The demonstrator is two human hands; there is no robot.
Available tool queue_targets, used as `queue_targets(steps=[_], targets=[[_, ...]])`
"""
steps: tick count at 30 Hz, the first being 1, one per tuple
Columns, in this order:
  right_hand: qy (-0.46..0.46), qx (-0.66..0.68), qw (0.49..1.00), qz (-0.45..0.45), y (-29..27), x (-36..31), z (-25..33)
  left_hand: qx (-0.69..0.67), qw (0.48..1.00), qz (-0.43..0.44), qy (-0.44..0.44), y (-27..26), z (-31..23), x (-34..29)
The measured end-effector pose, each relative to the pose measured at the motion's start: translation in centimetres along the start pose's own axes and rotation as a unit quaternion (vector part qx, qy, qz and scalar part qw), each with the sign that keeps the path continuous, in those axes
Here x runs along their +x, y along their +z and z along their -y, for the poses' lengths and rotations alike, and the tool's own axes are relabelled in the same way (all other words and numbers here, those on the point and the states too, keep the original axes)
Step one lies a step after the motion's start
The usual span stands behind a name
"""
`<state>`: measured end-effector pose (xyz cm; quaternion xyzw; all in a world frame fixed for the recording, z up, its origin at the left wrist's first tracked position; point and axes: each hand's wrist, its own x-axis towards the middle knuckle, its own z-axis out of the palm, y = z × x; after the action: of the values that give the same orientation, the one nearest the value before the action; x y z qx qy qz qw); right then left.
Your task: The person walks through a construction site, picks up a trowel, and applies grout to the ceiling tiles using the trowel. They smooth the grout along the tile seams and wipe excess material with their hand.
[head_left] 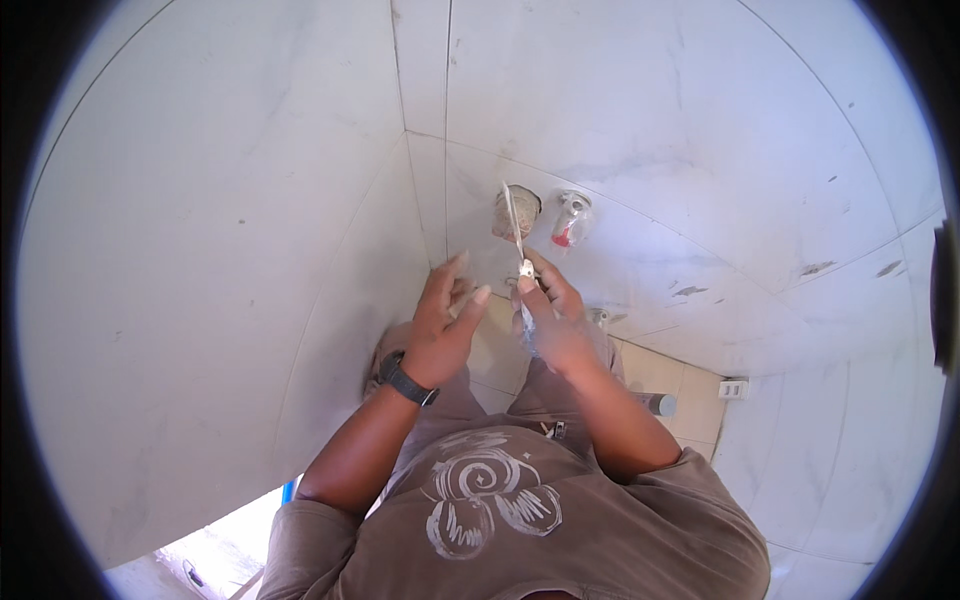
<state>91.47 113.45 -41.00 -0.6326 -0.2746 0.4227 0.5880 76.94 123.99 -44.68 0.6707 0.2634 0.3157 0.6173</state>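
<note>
My right hand (552, 315) is closed around the pale handle of a thin, narrow-bladed tool (513, 215), perhaps a putty knife seen edge-on. Its blade points up and away, passing in front of a round opening (522, 205) with rough tan filling on the tiled wall. My left hand (447, 318), with a dark watch (408, 380) at the wrist, is left of the tool. Its thumb and fingers are apart and hold nothing. Right of the opening is a metal fitting (574, 212) in clear plastic with a red part.
White marbled tile walls (250, 220) meet in a corner ahead. Lower right are another small fitting (600, 317), a grey cylinder (660, 404) and a white socket-like box (733, 389). Beige floor tiles (690, 395) show beside my legs.
</note>
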Motion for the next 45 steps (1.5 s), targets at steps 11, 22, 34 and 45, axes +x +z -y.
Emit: queue_targets(steps=[11,22,34,45], targets=[[-0.108,-0.149,0.977,0.107,-3.4,-1.3,15.8,0.054,0.962,0.007,0.267,5.3,-7.6,6.2],[-0.529,-0.402,0.745,-0.061,-2.3,5.8,17.4,0.054,0.955,-0.036,0.288,5.0,-10.8,9.6],[-0.487,-0.455,0.711,-0.223,-2.8,3.7,22.8,0.189,0.936,-0.037,0.294,0.7,-11.1,9.8],[-0.490,-0.315,0.767,-0.269,-5.4,4.5,21.7,0.309,0.880,-0.082,0.351,-0.8,-8.2,13.4]])
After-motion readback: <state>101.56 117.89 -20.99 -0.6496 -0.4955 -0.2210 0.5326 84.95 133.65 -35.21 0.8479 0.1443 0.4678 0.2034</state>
